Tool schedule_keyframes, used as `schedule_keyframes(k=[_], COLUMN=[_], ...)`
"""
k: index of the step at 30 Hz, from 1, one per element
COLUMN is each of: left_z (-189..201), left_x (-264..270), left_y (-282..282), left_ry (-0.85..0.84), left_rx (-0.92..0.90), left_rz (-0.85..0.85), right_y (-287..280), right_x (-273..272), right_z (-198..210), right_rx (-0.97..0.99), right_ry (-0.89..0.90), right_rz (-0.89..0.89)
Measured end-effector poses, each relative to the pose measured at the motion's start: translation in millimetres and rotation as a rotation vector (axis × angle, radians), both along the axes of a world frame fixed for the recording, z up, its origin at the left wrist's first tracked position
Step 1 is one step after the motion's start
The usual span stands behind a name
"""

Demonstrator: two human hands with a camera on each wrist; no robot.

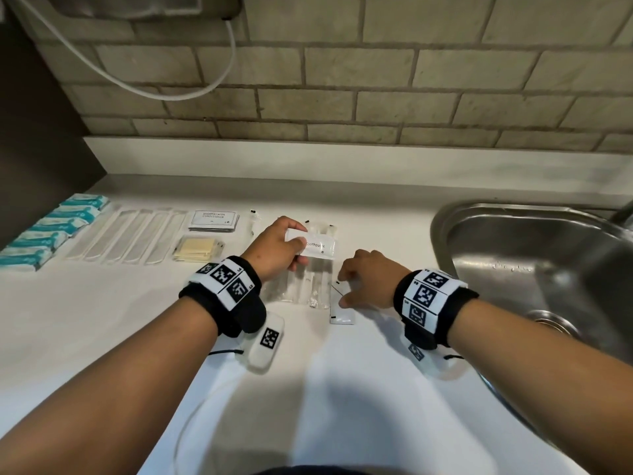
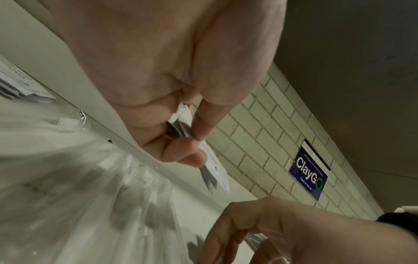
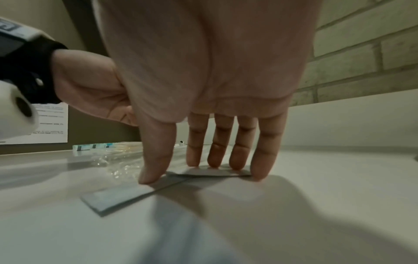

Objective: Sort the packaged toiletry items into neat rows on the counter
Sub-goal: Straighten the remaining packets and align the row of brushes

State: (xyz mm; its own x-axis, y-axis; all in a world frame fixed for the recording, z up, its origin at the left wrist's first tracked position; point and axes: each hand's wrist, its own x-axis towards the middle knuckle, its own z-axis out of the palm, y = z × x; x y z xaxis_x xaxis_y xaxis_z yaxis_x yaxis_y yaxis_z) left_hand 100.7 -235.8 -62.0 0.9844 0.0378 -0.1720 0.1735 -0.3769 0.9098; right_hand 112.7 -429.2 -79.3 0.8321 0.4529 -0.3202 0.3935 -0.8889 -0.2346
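Note:
My left hand (image 1: 296,243) pinches a small stack of white toothpaste sachets (image 1: 320,247) between thumb and fingers, a little above the counter. The left wrist view shows the same pinch (image 2: 194,141) with the sachets' (image 2: 212,176) edges fanned out. Clear toothbrush packets (image 1: 301,286) lie under and in front of that hand. My right hand (image 1: 346,289) is to their right with straight fingers (image 3: 212,157) pressing on a flat white sachet (image 3: 214,172) on the counter. Its thumb (image 3: 153,169) rests on a second flat sachet (image 3: 117,196), also in the head view (image 1: 342,317).
Along the back left lie rows of blue-wrapped packs (image 1: 51,231), long clear packets (image 1: 126,234), shampoo sachets (image 1: 213,220) and yellow packets (image 1: 197,249). A steel sink (image 1: 534,269) fills the right side. A white cable (image 1: 191,92) hangs on the tiled wall.

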Motion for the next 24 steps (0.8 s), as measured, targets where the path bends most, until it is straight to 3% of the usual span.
schedule_keyframes(k=[13,18,24], left_z=[0,0,3], left_x=[-2,-6,-18], left_y=[-7,-8,-6], left_ry=[0.005,0.006,-0.002], left_rx=[0.012,0.034,0.055], left_rz=[-0.036,-0.069,-0.062], right_y=[-9,-3,-1], right_x=[-11,-19,-25], right_z=[13,13,9], right_rx=[0.044,0.015,-0.009], right_ry=[0.233,0.199,0.136], right_rz=[0.116,0.285,0.247])
